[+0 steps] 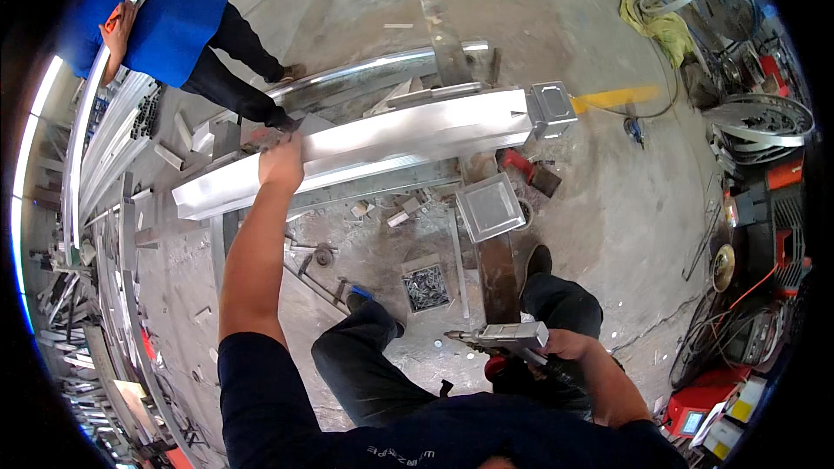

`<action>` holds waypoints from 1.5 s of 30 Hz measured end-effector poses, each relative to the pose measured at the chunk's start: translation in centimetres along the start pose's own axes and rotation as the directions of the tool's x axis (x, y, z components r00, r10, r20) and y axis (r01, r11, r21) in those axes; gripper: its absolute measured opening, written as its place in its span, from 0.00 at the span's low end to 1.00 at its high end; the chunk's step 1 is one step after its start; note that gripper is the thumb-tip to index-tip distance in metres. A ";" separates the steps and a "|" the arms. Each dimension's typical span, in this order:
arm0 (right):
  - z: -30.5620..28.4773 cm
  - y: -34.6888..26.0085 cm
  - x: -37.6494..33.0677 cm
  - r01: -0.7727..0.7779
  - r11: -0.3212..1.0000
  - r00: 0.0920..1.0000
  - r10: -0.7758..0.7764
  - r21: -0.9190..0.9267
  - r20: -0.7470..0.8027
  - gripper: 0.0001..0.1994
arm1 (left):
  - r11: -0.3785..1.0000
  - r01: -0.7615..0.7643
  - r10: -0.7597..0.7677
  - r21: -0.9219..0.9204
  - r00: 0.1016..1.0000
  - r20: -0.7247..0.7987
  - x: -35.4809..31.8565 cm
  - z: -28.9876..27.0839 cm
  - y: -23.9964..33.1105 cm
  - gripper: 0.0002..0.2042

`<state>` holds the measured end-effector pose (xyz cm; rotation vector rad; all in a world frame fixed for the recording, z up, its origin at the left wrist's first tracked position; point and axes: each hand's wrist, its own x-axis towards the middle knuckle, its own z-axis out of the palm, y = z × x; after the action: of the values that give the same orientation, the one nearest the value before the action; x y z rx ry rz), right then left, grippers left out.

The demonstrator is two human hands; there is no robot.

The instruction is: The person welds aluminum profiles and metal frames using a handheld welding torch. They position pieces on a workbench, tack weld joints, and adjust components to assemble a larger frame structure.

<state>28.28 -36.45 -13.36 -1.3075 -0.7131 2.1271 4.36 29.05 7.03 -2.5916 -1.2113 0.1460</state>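
I'm in a metalworking workshop. A long silver sheet-metal beam (391, 142) lies under my left fingers (280, 163), and my right fingers (565, 345) grip a grey metal hand tool (514, 335). The scuffed grey concrete floor (617, 208) carries scattered metal offcuts (411, 206) and a box of small silver metal pieces (426, 287). Long silver metal bars (122, 139) lie stacked at the left; a red boxy machine (705, 401) with a small lit screen sits at the right.

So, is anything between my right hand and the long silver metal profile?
Yes: from your view, a square metal plate lies over the brown metal bar between your right hand and the long silver metal profile. Your left hand rests on the profile.
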 end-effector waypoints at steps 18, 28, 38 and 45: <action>-1.2 2.6 0.3 0.026 0.988 1.000 -0.024 -0.152 0.014 0.23 | 0.911 -0.140 0.253 -0.388 0.933 0.257 6.6 -1.1 0.5 0.43; -0.1 1.9 -1.1 0.090 0.980 0.991 -0.106 -0.179 -0.083 0.14 | 0.883 -0.076 0.305 -0.463 0.843 0.444 7.8 -2.0 -0.3 0.51; -1.4 0.8 -1.8 0.011 0.997 0.991 -0.021 -0.076 -0.132 0.23 | 0.955 -0.274 0.259 -0.116 0.957 -0.128 3.4 1.9 0.8 0.41; -0.7 -4.3 -3.3 0.033 0.992 0.980 -0.056 -0.121 -0.192 0.29 | 0.888 -0.349 0.395 -0.299 0.913 0.106 8.2 -0.9 -0.7 0.40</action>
<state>30.89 -35.52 -8.61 -1.5224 -0.7858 1.9138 9.29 35.53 8.25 -3.0930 -0.8079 0.2930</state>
